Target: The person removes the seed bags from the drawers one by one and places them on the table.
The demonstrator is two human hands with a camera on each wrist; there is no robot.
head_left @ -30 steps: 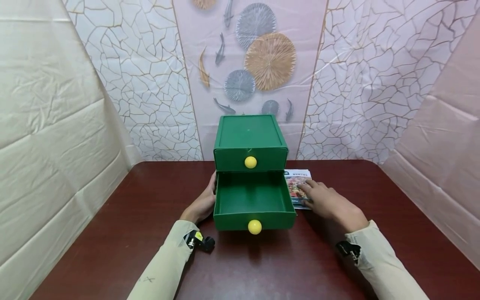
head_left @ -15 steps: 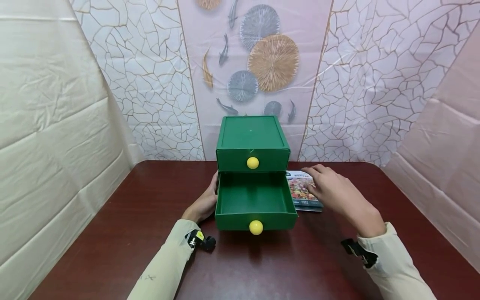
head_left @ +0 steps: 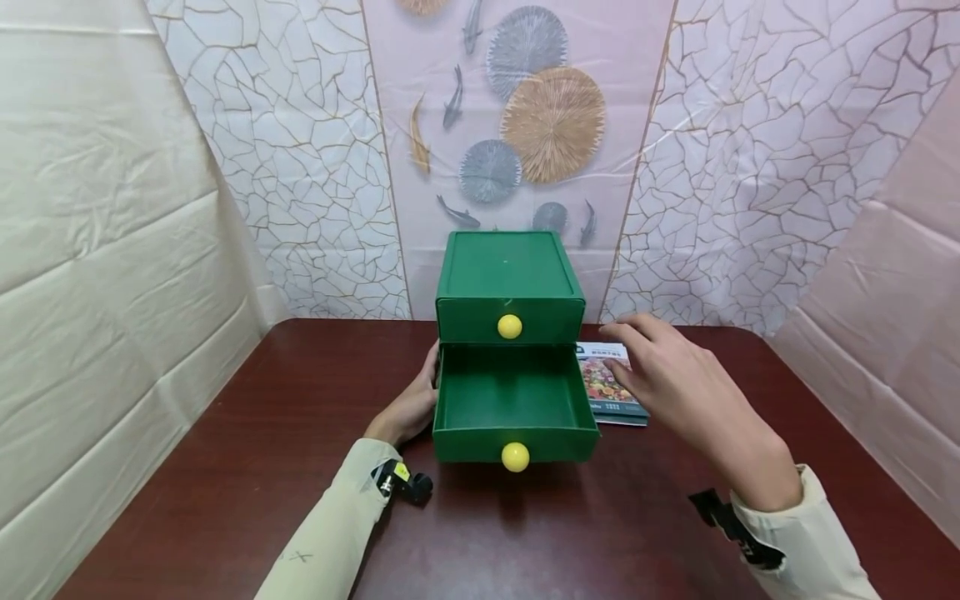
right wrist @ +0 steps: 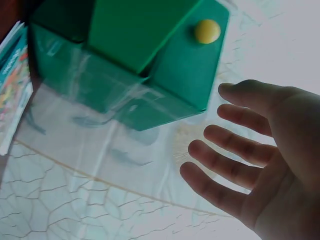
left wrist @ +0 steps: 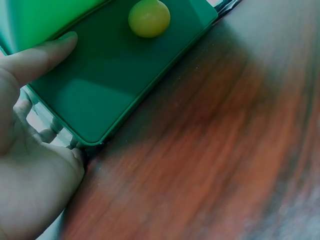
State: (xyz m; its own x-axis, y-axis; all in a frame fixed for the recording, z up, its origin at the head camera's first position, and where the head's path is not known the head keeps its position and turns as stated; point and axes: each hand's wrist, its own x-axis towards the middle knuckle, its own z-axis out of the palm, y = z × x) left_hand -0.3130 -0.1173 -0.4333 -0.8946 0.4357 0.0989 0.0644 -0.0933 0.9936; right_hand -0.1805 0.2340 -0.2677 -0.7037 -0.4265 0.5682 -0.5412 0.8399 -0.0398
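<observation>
Head view: right grip [head_left: 678, 379] now higher, farther from the booklets [head_left: 602, 383]

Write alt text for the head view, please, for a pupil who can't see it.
A green cabinet stands on a dark red table, its lower drawer pulled open. A person's left hand is at its left side; the right hand, holding nothing, hovers near a flower-printed stack.

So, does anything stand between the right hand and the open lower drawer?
Nothing visible does. The flower-print booklets beside the open lower drawer lie flat on the table and seem too low to block the right hand.
</observation>
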